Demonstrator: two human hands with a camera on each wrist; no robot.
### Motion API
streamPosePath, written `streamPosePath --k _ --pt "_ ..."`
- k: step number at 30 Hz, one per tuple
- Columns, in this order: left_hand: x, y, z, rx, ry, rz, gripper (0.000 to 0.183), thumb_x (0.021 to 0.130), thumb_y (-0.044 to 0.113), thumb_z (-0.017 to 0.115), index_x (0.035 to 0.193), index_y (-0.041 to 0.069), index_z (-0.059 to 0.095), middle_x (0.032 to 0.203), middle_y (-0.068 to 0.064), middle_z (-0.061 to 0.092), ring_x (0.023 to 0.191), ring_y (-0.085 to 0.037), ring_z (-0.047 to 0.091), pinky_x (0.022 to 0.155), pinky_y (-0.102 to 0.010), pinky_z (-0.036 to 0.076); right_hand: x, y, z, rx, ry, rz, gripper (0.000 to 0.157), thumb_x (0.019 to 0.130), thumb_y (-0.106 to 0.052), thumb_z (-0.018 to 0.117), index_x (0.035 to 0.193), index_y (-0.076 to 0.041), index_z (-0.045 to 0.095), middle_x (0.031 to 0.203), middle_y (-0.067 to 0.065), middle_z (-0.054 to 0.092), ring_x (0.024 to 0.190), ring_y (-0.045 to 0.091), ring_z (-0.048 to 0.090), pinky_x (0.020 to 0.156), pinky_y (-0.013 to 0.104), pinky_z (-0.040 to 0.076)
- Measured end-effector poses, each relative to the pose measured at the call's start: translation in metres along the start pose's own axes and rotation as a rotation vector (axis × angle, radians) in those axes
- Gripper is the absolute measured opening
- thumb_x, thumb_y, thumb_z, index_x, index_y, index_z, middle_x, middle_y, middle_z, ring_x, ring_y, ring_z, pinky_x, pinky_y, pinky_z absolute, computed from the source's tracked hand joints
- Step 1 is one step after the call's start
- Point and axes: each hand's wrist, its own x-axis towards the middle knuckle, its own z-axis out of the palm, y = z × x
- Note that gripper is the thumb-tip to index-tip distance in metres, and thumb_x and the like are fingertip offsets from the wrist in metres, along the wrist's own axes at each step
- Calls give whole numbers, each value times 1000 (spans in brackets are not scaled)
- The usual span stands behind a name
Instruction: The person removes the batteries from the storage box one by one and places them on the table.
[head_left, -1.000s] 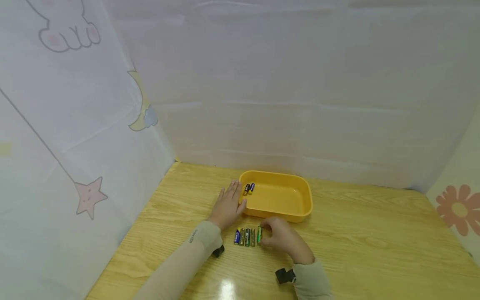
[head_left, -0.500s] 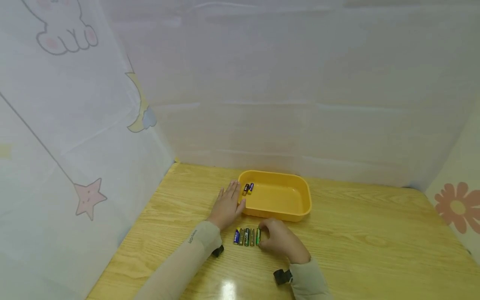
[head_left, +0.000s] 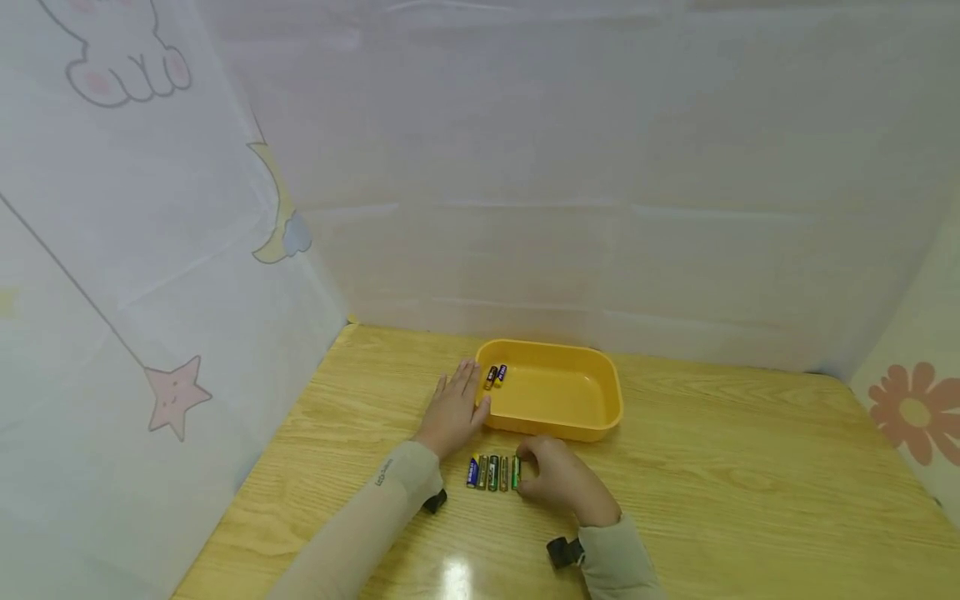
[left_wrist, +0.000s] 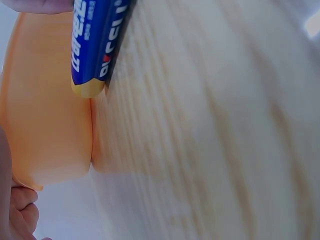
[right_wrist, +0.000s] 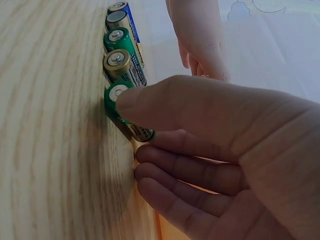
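My right hand [head_left: 562, 479] pinches a green battery [head_left: 516, 472] at the right end of a row on the table. In the right wrist view the thumb lies on that battery's near end, and its other fingers bend loosely beside it. To its left lie a gold battery [head_left: 504, 473], a dark green battery [head_left: 492, 472], another gold battery [head_left: 482, 472] and a blue battery [head_left: 472, 472]. My left hand [head_left: 448, 415] rests against the left side of a yellow tray [head_left: 558, 427], fingers stretched out. Inside the tray's left end lie a dark battery [head_left: 491, 377] and a blue-and-yellow battery [head_left: 501, 376].
The wooden table [head_left: 720, 483] extends to the right of the tray and in front of the row. A pale printed sheet [head_left: 510, 167] stands behind the tray, with similar sheets at both sides.
The green battery has shifted slightly left with my right hand, narrowing its gap to the row. During the last half second the hands have barely moved. My left hand stays at the tray.
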Motion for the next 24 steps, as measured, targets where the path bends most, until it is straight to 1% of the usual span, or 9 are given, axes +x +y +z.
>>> streamPosePath --k 4,11,17,21,24 --pt "0 -2 3 15 -10 -8 67 109 42 34 160 1 21 167 -15 21 155 -27 15 123 -56 18 -1 0 0 5 5 -13 37 72 -1 80 107 2 71 104 8 69 97 23 63 89 49 54" --pt "0 -3 4 -7 2 0 66 109 39 37 160 0 22 166 -17 23 155 -28 16 123 -56 17 -1 2 1 22 -1 2 38 73 -1 81 109 1 71 107 8 69 99 23 63 91 50 53" --pt "1 -3 4 4 -7 -6 66 109 39 37 161 1 20 166 -17 22 155 -27 14 123 -56 17 -1 -1 -2 30 -8 26 38 74 -4 82 111 0 71 109 7 70 101 23 63 93 49 53" --pt "1 -2 4 -5 -6 -7 66 109 37 40 161 1 20 166 -17 22 155 -27 14 123 -56 17 -2 -2 -4 42 -14 22 39 75 -4 84 112 2 71 110 9 69 103 26 63 94 51 53" --pt "1 -2 3 -9 -13 -11 66 110 38 39 161 1 19 166 -17 22 155 -27 13 123 -56 17 -3 -2 -4 47 -15 16 40 75 -3 84 112 3 70 111 10 69 104 27 63 94 52 52"
